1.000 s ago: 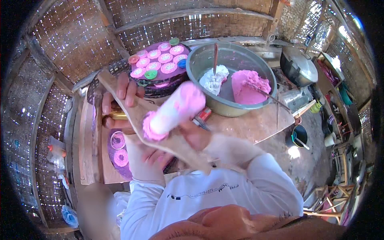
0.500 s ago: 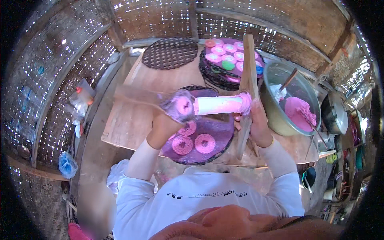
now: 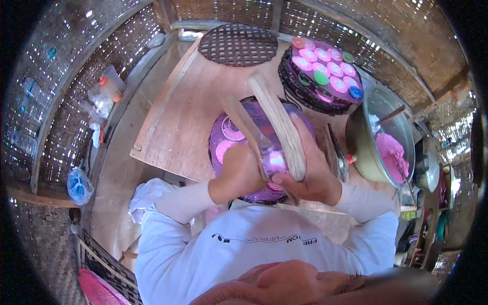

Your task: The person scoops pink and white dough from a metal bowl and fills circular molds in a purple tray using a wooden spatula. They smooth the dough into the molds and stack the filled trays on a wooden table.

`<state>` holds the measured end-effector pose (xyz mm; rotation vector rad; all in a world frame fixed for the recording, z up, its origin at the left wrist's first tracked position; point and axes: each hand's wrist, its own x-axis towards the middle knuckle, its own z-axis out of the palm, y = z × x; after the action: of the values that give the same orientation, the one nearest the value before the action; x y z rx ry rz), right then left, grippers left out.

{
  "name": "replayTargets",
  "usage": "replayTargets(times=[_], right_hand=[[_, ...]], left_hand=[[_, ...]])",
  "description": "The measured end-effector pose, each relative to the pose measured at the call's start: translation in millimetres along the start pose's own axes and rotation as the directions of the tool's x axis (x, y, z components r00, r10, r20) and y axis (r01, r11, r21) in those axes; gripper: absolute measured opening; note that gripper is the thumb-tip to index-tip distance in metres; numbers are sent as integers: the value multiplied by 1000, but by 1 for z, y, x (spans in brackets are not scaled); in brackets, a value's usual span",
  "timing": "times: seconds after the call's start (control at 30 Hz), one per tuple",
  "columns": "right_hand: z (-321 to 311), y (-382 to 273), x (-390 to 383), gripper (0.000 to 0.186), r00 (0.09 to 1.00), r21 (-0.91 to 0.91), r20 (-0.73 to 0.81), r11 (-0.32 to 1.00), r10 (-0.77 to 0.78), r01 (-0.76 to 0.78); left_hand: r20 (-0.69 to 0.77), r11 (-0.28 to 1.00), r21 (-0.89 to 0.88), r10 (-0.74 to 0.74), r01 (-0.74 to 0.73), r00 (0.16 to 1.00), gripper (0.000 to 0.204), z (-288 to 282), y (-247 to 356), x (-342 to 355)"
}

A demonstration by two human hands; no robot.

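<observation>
Two bare hands: one left hand (image 3: 241, 170), one right hand (image 3: 317, 170). Two long wooden bars (image 3: 278, 127). One white tube (image 3: 277, 159), mostly hidden. One round purple-topped tray (image 3: 255, 113), at least three coiled pink rings (image 3: 223, 150) showing. One stack of dark-edged trays (image 3: 291, 81); on top, about ten pale-pink discs (image 3: 334, 68) and four small round plastic pieces (image 3: 321, 78): two green, one red-orange, one blue. One openwork woven disc (image 3: 238, 44). One grey-green basin (image 3: 358, 147).

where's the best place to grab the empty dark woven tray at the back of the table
Probably the near rim of the tray, coming from the front, thumb above and fingers underneath. It is round, seems to lie flat with no handle showing, and its near edge faces the left hand, while the far edge sits close to the wall.
</observation>
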<state>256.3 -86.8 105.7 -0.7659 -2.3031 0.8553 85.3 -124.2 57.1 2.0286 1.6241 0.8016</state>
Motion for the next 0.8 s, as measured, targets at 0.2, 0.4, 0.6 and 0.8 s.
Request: replayTargets(times=[0.2,0.4,0.6,0.8], right_hand=[[-1,49,34,92,975,374,213,917,63,-140],[-44,87,74,64,696,478,666,563,269,-674],[-43,116,107,46,682,356,676,688,277,-632],[-25,133,144,51,465,263,808,484,362,-835]], left_hand=[[-197,952,-307,-64,1,978,42,29,-54,33],[-188,778,-545,250,-313,950,51,-57,-95,88],[-543,-253,-830,156,-498,825,62,-88,-141,137],[-501,-289,-814,-89,-504,861,54,-60,-148,136]])
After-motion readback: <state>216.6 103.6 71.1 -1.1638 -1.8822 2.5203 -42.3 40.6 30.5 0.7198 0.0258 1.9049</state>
